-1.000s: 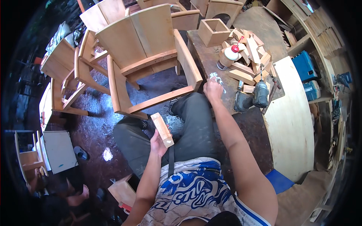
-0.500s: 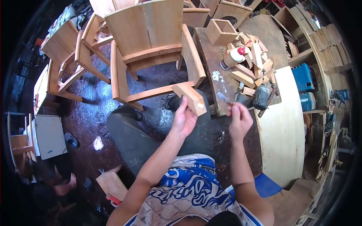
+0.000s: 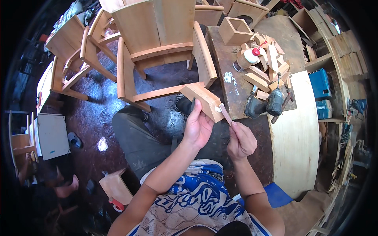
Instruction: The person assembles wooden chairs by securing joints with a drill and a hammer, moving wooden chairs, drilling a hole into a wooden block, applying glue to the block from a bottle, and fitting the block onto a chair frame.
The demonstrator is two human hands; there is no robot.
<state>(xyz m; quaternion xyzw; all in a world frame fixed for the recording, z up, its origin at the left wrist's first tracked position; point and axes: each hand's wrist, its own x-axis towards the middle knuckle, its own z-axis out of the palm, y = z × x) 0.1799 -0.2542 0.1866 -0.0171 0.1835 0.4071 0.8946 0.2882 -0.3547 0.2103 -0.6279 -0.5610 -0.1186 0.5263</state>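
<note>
In my left hand (image 3: pixel 200 126) is a short wooden block (image 3: pixel 202 101) with an angled end, its fingers closed around the near edge. My right hand (image 3: pixel 241 142) pinches a thin wooden stick (image 3: pixel 225 114), whose far tip meets the block's end face. A dab of white glue (image 3: pixel 217 109) shows at that tip. Beyond the block stands a wooden armchair frame (image 3: pixel 163 91). To the right, a low worktable (image 3: pixel 220 59) carries a glue bottle (image 3: pixel 246 59) with a red cap, and white glue is smeared on its top.
A cordless drill (image 3: pixel 274 101), a hammer (image 3: pixel 284 106) and a pile of wood offcuts (image 3: pixel 271 65) lie on the worktable. A pale board (image 3: pixel 295 145) runs alongside. More chair frames (image 3: pixel 71 59) stand at the left. Another person's foot (image 3: pixel 71 187) shows at lower left.
My right hand has come down and left, bringing the stick from over the worktable's edge against the block's end. The block has moved slightly right in my left hand.
</note>
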